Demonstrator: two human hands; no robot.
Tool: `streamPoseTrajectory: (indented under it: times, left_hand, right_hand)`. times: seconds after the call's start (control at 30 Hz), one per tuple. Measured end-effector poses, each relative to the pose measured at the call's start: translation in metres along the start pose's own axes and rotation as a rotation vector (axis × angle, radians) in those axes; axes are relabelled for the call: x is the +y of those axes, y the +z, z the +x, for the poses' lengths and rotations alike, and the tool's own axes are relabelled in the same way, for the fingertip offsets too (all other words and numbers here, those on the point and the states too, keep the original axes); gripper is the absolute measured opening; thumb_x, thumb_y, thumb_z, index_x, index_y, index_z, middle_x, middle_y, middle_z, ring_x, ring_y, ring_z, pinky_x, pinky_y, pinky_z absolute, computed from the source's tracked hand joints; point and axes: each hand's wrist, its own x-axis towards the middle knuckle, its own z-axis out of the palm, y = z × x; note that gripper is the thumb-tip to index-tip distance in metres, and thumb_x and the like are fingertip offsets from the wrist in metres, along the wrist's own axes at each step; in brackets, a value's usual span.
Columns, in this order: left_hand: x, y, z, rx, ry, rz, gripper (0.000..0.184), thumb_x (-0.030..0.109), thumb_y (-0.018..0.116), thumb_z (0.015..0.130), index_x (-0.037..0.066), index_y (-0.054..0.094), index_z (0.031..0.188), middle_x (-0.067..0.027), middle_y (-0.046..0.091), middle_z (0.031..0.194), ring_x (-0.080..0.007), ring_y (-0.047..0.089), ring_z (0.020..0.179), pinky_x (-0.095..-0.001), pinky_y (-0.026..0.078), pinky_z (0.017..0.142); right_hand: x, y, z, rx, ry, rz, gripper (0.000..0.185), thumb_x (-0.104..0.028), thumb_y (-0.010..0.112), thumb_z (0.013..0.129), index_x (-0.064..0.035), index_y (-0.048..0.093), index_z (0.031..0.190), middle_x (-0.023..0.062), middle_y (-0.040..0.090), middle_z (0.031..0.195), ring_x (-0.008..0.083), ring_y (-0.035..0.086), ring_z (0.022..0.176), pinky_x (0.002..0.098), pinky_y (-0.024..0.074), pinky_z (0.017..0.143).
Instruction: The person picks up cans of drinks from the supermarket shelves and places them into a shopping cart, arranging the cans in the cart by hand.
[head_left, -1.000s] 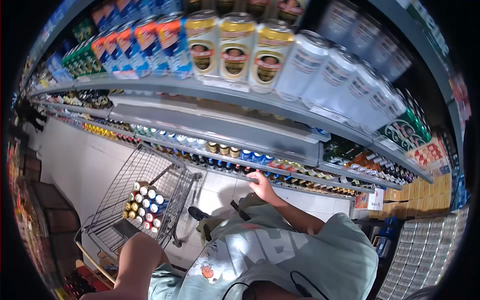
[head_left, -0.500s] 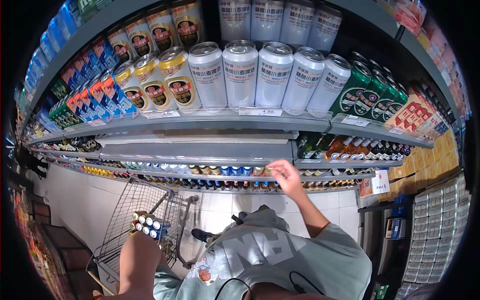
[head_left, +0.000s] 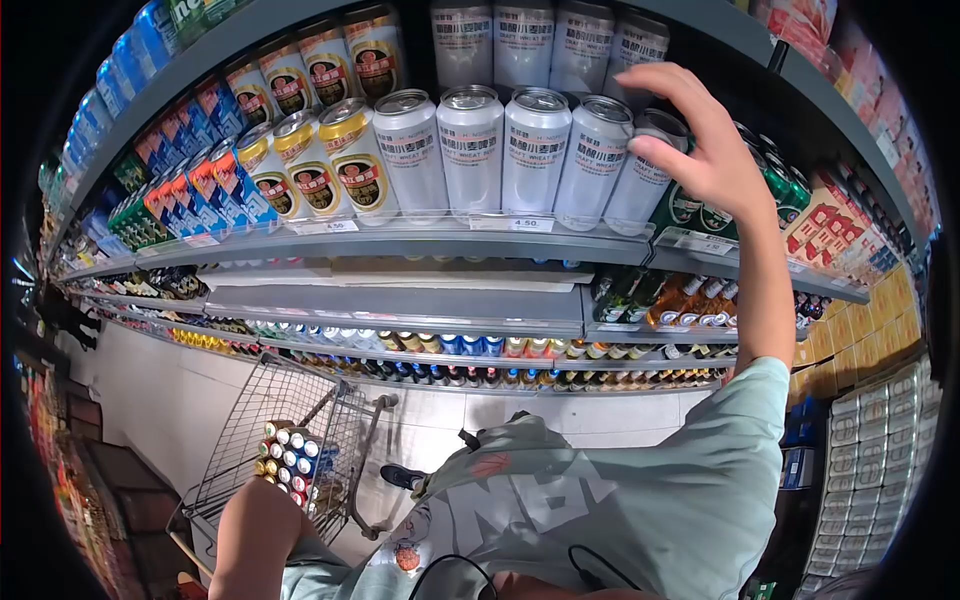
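My right hand (head_left: 705, 150) is raised to the upper shelf, its fingers and thumb apart and curved in front of the rightmost white cans. Nothing is held in it. A white can (head_left: 600, 150) stands just left of my thumb, and another white can (head_left: 645, 180) is partly behind the hand. Green cans (head_left: 780, 190) stand beside and behind my wrist. My left arm (head_left: 262, 530) reaches down at the lower left; its hand is out of sight. Near that arm, several cans (head_left: 290, 455) lie grouped in a wire shopping cart (head_left: 235, 430).
Yellow-topped cans (head_left: 350, 165) and orange-blue cans (head_left: 215, 185) line the upper shelf's left part. Price labels run along its edge (head_left: 400, 238). Lower shelves carry bottles (head_left: 700, 300) and cans. Stacked cartons (head_left: 850, 330) and wrapped can packs (head_left: 865, 460) stand at the right.
My right hand has risen from above the lower shelves to the white cans on the upper shelf. The view has swung right since the earliest frame.
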Motion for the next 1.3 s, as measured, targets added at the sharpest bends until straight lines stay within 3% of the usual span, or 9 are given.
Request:
streamPoseTrajectory:
  times: [0.13, 0.27, 0.6, 0.9, 0.97, 1.03, 1.13, 1.2, 1.3]
  left_hand:
    - [0.007, 0.002, -0.004, 0.0, -0.009, 0.038, 0.045, 0.042, 0.039, 0.1, 0.014, 0.063, 0.127, -0.0067, 0.062, 0.124, -0.0202, 0.052, 0.114, -0.0374, 0.044, 0.089]
    - [0.009, 0.001, -0.009, 0.011, -0.016, 0.056, 0.043, 0.042, 0.043, 0.099, 0.016, 0.063, 0.127, -0.0055, 0.062, 0.125, -0.0187, 0.052, 0.115, -0.0375, 0.044, 0.091]
    - [0.009, -0.005, -0.012, 0.016, -0.028, 0.077, 0.039, 0.044, 0.053, 0.097, 0.02, 0.064, 0.126, -0.0024, 0.063, 0.126, -0.0148, 0.054, 0.118, -0.0378, 0.043, 0.095]
    - [0.016, -0.026, -0.019, 0.063, -0.041, 0.049, 0.038, 0.046, 0.063, 0.095, 0.023, 0.065, 0.126, 0.0004, 0.063, 0.127, -0.0113, 0.055, 0.12, -0.0381, 0.043, 0.099]
    - [0.019, -0.047, -0.024, -0.044, -0.063, 0.112, 0.054, 0.052, 0.064, 0.093, 0.028, 0.055, 0.141, -0.0018, 0.057, 0.139, -0.0106, 0.05, 0.129, -0.0403, 0.043, 0.105]
    - [0.009, -0.048, -0.03, 0.428, 0.12, 0.567, 0.034, 0.035, 0.052, 0.086, 0.014, 0.069, 0.107, -0.0068, 0.057, 0.113, -0.0231, 0.042, 0.1, -0.0396, 0.033, 0.08]
    - [0.019, -0.089, -0.048, 0.086, -0.237, 0.343, 0.046, 0.03, 0.043, 0.087, 0.015, 0.065, 0.125, -0.0106, 0.055, 0.136, -0.0295, 0.04, 0.128, -0.0488, 0.034, 0.105]
    - [0.007, -0.092, -0.06, 0.14, -0.285, 0.388, 0.04, 0.035, 0.043, 0.097, 0.008, 0.06, 0.121, -0.0113, 0.052, 0.13, -0.0303, 0.046, 0.115, -0.0415, 0.036, 0.089]
    - [0.006, -0.125, -0.085, 0.155, -0.459, 0.298, 0.045, 0.029, 0.041, 0.098, 0.003, 0.056, 0.132, -0.0169, 0.05, 0.14, -0.0337, 0.045, 0.13, -0.0488, 0.033, 0.109]
  right_hand:
    - [0.004, 0.006, 0.03, -0.406, 0.223, -0.177, 0.083, -0.052, 0.079, 0.077, -0.0114, 0.051, 0.144, 0.0159, 0.059, 0.14, 0.0348, 0.058, 0.126, 0.0427, 0.0452, 0.107]
    - [0.029, 0.021, 0.032, -0.532, 0.293, -0.042, 0.099, -0.055, 0.082, 0.072, -0.0113, 0.043, 0.151, 0.0183, 0.055, 0.144, 0.0345, 0.054, 0.132, 0.041, 0.0431, 0.11]
    - [0.043, 0.031, 0.029, -0.616, 0.319, 0.014, 0.091, -0.06, 0.078, 0.076, -0.0077, 0.048, 0.144, 0.0224, 0.066, 0.123, 0.0345, 0.066, 0.114, 0.0396, 0.0514, 0.096]
    - [0.043, 0.03, 0.019, -0.546, 0.311, -0.009, 0.095, -0.062, 0.079, 0.074, -0.0123, 0.046, 0.148, 0.019, 0.062, 0.135, 0.034, 0.061, 0.124, 0.04, 0.0485, 0.104]
    - [0.037, 0.027, 0.022, -0.59, 0.36, -0.043, 0.096, -0.06, 0.08, 0.072, -0.0106, 0.046, 0.148, 0.0199, 0.062, 0.135, 0.0341, 0.061, 0.124, 0.0398, 0.0479, 0.105]
    - [0.036, 0.026, 0.022, -0.55, 0.362, -0.074, 0.097, -0.056, 0.082, 0.071, -0.0072, 0.047, 0.147, 0.0206, 0.062, 0.134, 0.0343, 0.061, 0.124, 0.0396, 0.0472, 0.105]
    - [0.029, 0.022, 0.023, -0.538, 0.403, -0.056, 0.095, -0.052, 0.085, 0.068, -0.0035, 0.052, 0.143, 0.0214, 0.063, 0.134, 0.0345, 0.061, 0.123, 0.039, 0.047, 0.105]
    - [0.029, 0.021, 0.02, -0.508, 0.379, -0.07, 0.093, -0.051, 0.086, 0.067, -0.0031, 0.054, 0.141, 0.0215, 0.063, 0.133, 0.0347, 0.062, 0.123, 0.0386, 0.0472, 0.105]
    - [0.029, 0.02, 0.018, -0.441, 0.319, -0.086, 0.088, -0.047, 0.088, 0.065, -0.0036, 0.06, 0.136, 0.0199, 0.068, 0.126, 0.034, 0.065, 0.117, 0.0377, 0.0496, 0.101]
